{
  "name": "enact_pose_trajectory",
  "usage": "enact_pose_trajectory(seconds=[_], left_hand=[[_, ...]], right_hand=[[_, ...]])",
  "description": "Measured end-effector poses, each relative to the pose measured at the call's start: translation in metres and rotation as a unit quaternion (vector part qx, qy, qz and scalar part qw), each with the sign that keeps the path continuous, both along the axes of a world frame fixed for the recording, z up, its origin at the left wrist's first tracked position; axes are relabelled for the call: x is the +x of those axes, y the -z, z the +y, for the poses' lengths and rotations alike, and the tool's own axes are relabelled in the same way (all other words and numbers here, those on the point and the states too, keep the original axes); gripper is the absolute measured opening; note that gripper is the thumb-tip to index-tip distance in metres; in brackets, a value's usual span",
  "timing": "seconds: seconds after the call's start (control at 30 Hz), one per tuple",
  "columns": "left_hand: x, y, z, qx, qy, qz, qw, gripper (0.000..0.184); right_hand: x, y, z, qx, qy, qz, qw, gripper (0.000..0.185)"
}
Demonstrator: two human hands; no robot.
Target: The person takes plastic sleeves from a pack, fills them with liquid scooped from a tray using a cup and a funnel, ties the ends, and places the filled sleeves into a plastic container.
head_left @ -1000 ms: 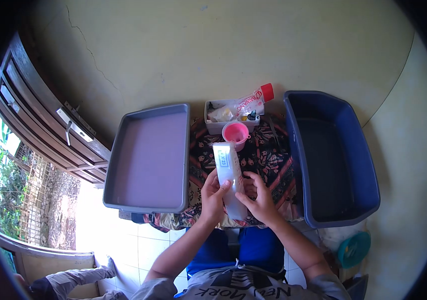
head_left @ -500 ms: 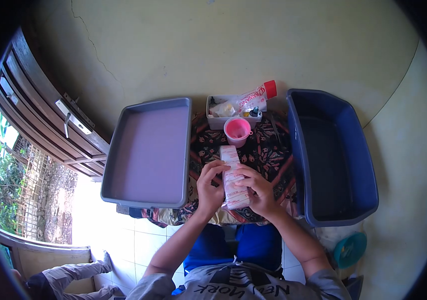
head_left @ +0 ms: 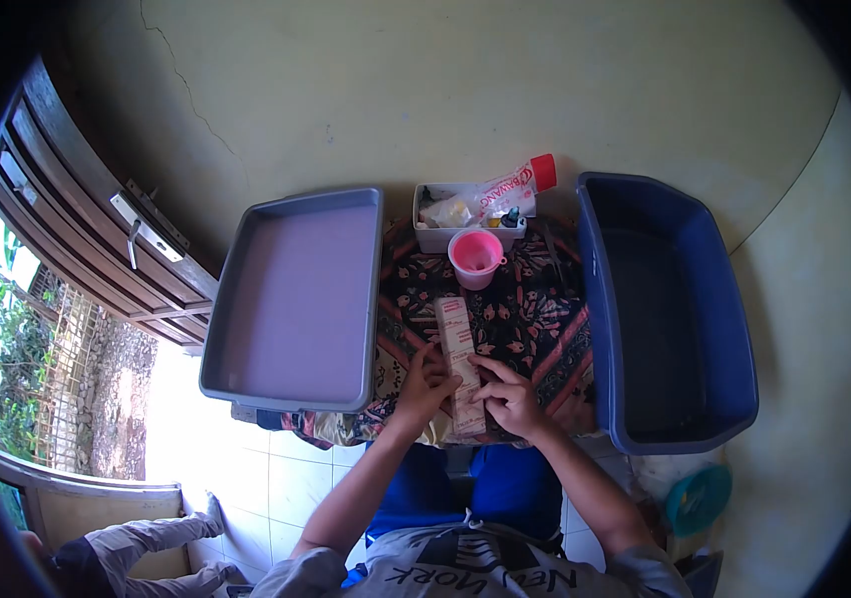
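Observation:
A long, narrow white pack with red print lies lengthwise on the patterned cloth in front of me. From its left side my left hand grips it, thumb over its top face and the forefinger stretched along the edge. My right hand presses against the right side with bent fingers, the fingertips on the pack. Just beyond the pack's far end stands a pink cup or funnel-like container.
A grey tray of pale purple liquid is on the left, a deep dark blue tub on the right. Behind sits a white box with bottles and a red-capped packet. A person's legs show at lower left.
The pack has shifted towards me and now lies flatter on the cloth. Both hands have moved down along it, closer to its near end.

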State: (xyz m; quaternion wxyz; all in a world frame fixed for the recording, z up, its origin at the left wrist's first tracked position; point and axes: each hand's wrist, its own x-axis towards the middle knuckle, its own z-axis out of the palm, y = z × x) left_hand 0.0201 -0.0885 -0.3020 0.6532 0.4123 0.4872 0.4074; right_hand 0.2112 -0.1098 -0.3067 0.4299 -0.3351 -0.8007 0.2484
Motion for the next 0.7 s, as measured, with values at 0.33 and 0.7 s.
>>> enact_pose_trajectory(seconds=[0.33, 0.7], left_hand=[[0.007, -0.012, -0.009, 0.074, -0.013, -0.009, 0.997, 0.072], [0.005, -0.060, 0.000, 0.410, -0.110, 0.248, 0.871, 0.052]], right_hand=[[-0.025, -0.013, 0.008, -0.340, 0.095, 0.272, 0.895, 0.047], [-0.031, -0.071, 0.009, -0.224, 0.042, 0.397, 0.889, 0.069]])
